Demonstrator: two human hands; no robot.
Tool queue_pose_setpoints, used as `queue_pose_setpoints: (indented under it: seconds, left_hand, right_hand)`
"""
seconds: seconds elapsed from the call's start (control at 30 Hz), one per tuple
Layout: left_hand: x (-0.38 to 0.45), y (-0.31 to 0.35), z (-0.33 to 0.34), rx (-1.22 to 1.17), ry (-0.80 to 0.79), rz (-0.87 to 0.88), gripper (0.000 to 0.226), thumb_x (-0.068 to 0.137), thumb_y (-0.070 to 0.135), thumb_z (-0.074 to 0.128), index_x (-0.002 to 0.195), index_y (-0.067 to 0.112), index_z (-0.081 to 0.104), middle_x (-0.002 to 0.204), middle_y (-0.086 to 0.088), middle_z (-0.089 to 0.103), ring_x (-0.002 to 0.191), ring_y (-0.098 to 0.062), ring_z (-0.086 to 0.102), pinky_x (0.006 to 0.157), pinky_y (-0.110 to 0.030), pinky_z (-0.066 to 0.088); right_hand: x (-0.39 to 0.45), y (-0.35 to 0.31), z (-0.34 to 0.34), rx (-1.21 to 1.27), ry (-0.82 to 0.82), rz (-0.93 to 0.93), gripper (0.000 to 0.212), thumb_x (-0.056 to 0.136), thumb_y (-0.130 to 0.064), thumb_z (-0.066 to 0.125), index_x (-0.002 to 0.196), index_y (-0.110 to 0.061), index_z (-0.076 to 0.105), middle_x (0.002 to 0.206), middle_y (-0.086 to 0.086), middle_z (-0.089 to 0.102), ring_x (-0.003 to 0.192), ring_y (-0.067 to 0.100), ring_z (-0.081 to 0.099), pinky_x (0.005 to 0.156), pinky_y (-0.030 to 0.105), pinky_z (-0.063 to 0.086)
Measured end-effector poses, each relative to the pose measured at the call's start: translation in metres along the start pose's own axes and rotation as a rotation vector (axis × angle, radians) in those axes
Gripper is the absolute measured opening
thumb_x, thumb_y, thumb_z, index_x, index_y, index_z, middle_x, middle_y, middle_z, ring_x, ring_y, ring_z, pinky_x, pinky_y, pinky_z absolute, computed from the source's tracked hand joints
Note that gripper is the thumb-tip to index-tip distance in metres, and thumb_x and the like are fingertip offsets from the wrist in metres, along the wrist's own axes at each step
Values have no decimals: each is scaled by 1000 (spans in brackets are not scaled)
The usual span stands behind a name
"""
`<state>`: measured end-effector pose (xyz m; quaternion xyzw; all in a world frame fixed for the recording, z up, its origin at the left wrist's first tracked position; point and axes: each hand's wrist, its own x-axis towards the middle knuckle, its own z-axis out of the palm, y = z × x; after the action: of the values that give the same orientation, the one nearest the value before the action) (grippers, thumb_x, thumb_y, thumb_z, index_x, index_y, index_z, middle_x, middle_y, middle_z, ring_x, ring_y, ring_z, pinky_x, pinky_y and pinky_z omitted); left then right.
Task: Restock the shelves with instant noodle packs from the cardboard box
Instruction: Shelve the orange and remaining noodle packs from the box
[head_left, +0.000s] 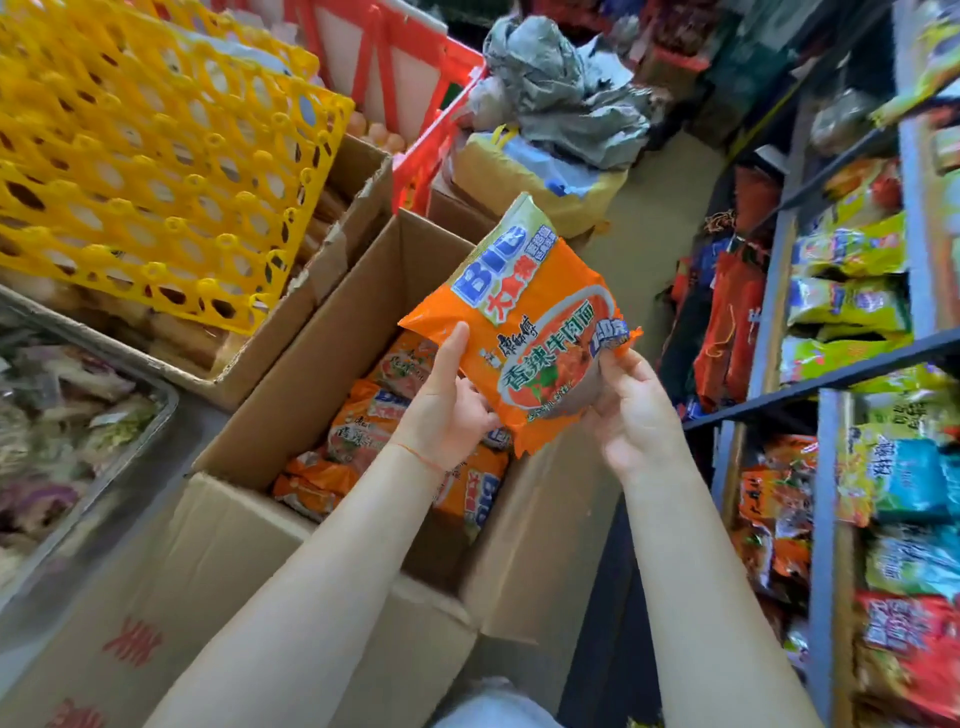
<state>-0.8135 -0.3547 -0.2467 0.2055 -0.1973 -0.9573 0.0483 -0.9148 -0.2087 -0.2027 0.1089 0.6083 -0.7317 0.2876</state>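
Note:
An orange instant noodle pack with blue "BIG" lettering is held up above the open cardboard box. My left hand grips its lower left edge, thumb on the front. My right hand pinches its lower right corner. Several more orange packs lie inside the box below my hands. The metal shelves stand at the right, stacked with noodle packs in yellow, green, orange and red.
Yellow plastic crates sit on another cardboard box at the upper left, with a red crate behind. A metal tray of wrapped goods is at the left. Bags and a crumpled grey sheet block the aisle's far end.

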Motion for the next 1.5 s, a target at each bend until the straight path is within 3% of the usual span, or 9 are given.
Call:
queue_pose_setpoints:
  seconds: [0.23, 0.47, 0.57, 0.7, 0.83, 1.13, 1.27, 1.37, 1.5]
  left_hand:
    - [-42, -31, 90, 220, -124, 70, 55, 99, 44, 49, 148, 19, 41, 139, -11, 60, 125, -32, 60, 96, -49, 54]
    - [-145, -119, 151, 323, -371, -195, 53, 97, 48, 43, 132, 13, 60, 129, -17, 65, 114, -35, 65, 94, -49, 54]
    - [-206, -173, 166, 440, -410, -194, 56, 93, 43, 59, 139, 11, 53, 137, -22, 58, 124, -42, 57, 105, -60, 44]
    - [-298, -237, 187, 633, -428, -93, 38, 92, 20, 64, 127, 7, 56, 127, -28, 62, 109, -44, 63, 96, -61, 51]
    - [-369, -278, 208, 831, -492, -58, 30, 88, 16, 72, 115, 10, 61, 118, -26, 67, 101, -42, 67, 91, -56, 55]
    - [-426, -322, 218, 774, -570, -133, 65, 88, 44, 68, 144, 46, 34, 129, -7, 62, 104, -32, 71, 86, -56, 57]
    - [-426, -330, 200, 836, -662, -436, 55, 96, 43, 61, 143, 19, 44, 126, -19, 66, 109, -39, 68, 86, -53, 58]
    - [-424, -336, 182, 827, -662, -438, 29, 98, 29, 59, 119, 9, 58, 87, -13, 75, 73, -25, 74, 63, -37, 61]
    - [-421, -347, 167, 765, -680, -424, 32, 99, 22, 58, 129, 10, 57, 117, -18, 71, 103, -36, 70, 88, -51, 57]
  right_hand:
    - [-95, -20, -70, 126, -92, -165, 30, 100, -13, 52, 130, -10, 50, 123, 15, 63, 112, 33, 61, 87, 44, 56]
    - [-250, -8, -189, -14, -169, -363, 79, 80, 2, 70, 145, -33, 41, 129, 18, 63, 113, 38, 63, 88, 56, 54]
    - [-335, 8, -249, -40, -162, -364, 82, 72, -17, 78, 145, -29, 43, 138, 23, 57, 123, 46, 56, 98, 68, 46]
    - [-433, 25, -304, 0, -28, -340, 70, 84, -50, 72, 143, -18, 50, 140, 20, 57, 128, 42, 54, 101, 68, 41]
    - [-499, 45, -319, -74, 189, -434, 79, 63, -61, 84, 131, -29, 59, 124, 1, 71, 115, 22, 67, 100, 49, 51]
    - [-588, 84, -336, 72, 507, -546, 59, 67, -52, 78, 121, -36, 61, 110, -6, 75, 96, 9, 73, 77, 31, 59]
    - [-612, 97, -331, 116, 682, -555, 41, 76, -49, 73, 114, -43, 59, 97, -24, 72, 89, -5, 68, 69, 22, 51]
    - [-626, 110, -328, 94, 763, -536, 30, 83, -41, 72, 109, -42, 58, 83, -29, 71, 82, -10, 67, 61, 15, 50]
    - [-662, 124, -326, -19, 973, -542, 43, 77, -46, 73, 117, -41, 59, 95, -30, 71, 90, -8, 67, 83, 27, 49]
